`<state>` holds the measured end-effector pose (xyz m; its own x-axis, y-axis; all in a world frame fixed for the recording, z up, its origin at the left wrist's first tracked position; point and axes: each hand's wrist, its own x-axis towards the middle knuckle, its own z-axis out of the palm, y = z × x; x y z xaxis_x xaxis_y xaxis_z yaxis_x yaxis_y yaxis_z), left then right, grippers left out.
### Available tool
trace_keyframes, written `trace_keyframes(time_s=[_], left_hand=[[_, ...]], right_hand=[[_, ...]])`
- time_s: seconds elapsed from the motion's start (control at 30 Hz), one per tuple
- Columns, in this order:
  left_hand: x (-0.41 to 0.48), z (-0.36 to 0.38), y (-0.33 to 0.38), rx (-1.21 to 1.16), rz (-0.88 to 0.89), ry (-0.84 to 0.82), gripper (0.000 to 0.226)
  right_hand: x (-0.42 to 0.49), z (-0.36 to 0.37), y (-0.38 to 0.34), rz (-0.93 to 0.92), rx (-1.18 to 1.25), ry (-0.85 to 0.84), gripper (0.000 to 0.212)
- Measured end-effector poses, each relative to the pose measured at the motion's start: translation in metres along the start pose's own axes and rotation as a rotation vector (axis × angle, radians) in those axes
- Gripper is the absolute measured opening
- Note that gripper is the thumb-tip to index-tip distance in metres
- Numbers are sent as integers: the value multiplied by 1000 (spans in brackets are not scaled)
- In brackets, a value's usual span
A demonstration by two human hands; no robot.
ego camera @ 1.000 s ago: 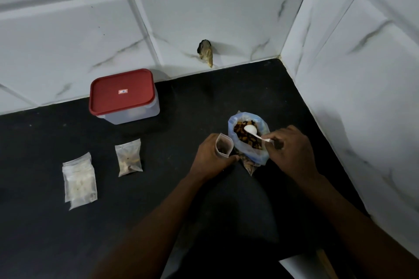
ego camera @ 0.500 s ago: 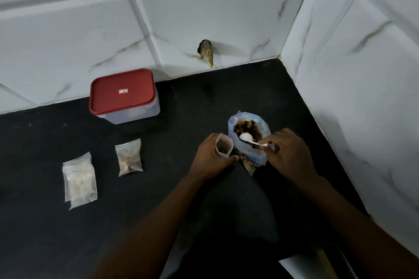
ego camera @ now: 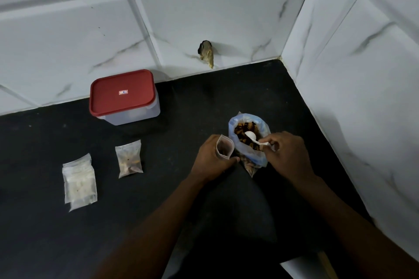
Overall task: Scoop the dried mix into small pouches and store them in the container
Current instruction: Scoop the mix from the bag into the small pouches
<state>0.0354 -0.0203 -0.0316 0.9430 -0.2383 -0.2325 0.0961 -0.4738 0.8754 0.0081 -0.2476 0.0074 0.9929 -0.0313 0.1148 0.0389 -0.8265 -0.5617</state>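
- While the container (ego camera: 136, 115) sits by the wall (ego camera: 68, 29) with its red lid (ego camera: 121, 93) on, no pouch can go in; what it holds I cannot see.
- The big bag (ego camera: 256, 157) stands open, full of brown dried mix (ego camera: 241, 130); a bump could tip it.
- The left hand (ego camera: 210, 158) grips a small open pouch (ego camera: 224, 148) beside the bag; if its mouth folds, mix may spill.
- One filled pouch (ego camera: 129, 162) lies on the counter (ego camera: 45, 233).
- A white spoon (ego camera: 250, 136), pinched by the right hand (ego camera: 285, 154), dips in the mix.

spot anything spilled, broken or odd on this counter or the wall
One thing: a dark, ragged hole low in the back wall, with brownish material hanging from it, looks like damage. Nothing looks spilled on the black counter.
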Motion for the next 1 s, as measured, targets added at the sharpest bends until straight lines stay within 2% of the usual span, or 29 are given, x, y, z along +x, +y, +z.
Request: trace_keyframes(time_s=[0.13,0.3,0.43,0.57,0.63,0.73,0.9,0.93,1.0], left_hand=[[0,0,-2,1,-1,3,60],[0,1,-3,10,-13,-6,61],[0,1,-4,5,-21,-21,60],[1,1,-4,6,-22,-34,58],[2,1,-5,8,-28,-40,58],[2,0,-4,16,-22,-44,59],[1,1,-4,25,-23,-36,56],[1,1,-4,25,-23,-33,55],[0,0,-2,18,-27,-41,51]], right_hand=[[5,-10,-2,70,65,54,16],[2,0,-11,167,101,-33,16],[6,2,-16,430,322,-69,15],[14,4,-9,776,630,-99,13],[14,3,-5,861,692,-130,10],[11,4,-2,845,636,-140,11],[4,8,-15,487,332,-112,14],[5,9,-17,487,326,-132,15],[11,7,-15,612,462,-164,15]])
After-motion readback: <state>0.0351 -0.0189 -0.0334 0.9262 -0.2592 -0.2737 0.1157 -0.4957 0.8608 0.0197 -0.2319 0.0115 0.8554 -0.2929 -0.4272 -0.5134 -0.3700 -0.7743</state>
